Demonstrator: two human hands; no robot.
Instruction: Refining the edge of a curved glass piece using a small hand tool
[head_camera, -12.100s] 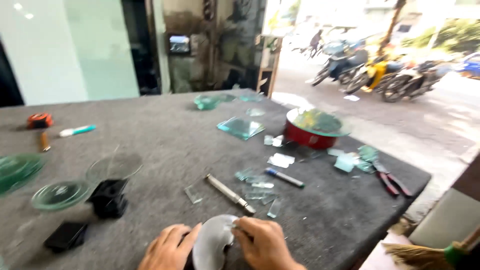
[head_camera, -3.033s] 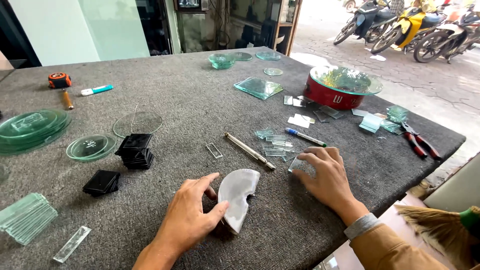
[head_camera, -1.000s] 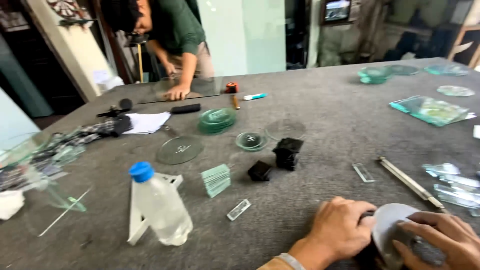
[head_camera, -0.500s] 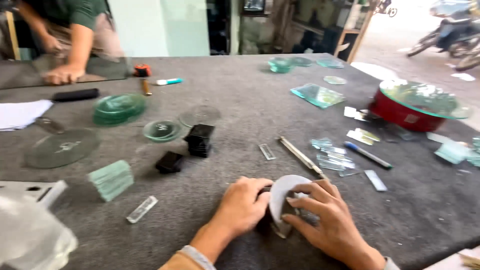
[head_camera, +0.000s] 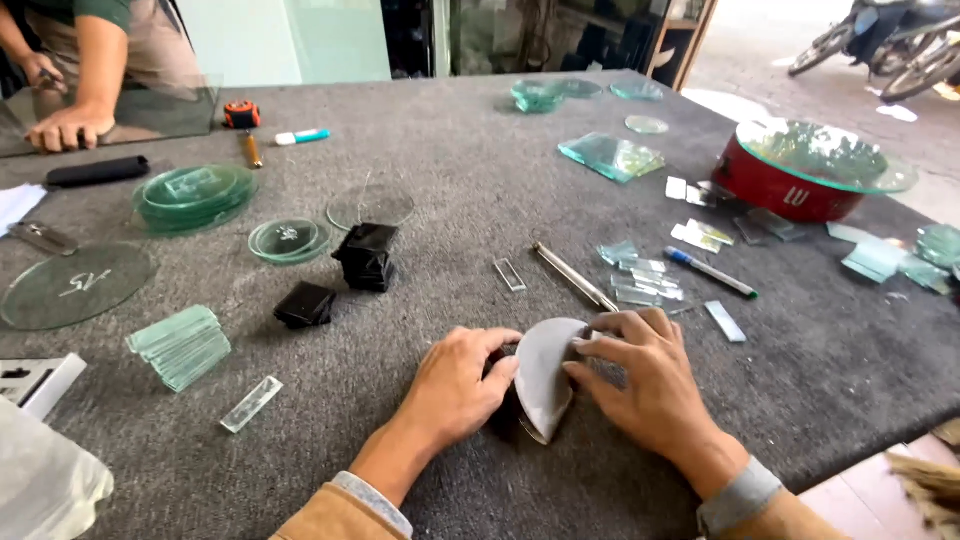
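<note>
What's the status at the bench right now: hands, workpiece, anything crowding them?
Left hand and right hand both gripping the rounded glass piece. Piece tilted on grey table. Metal rod lies just beyond.

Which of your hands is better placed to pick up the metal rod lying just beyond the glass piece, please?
Probably the right hand: its fingers lie just below the near end of the metal rod, while the left hand sits farther away, across the glass piece.
</note>
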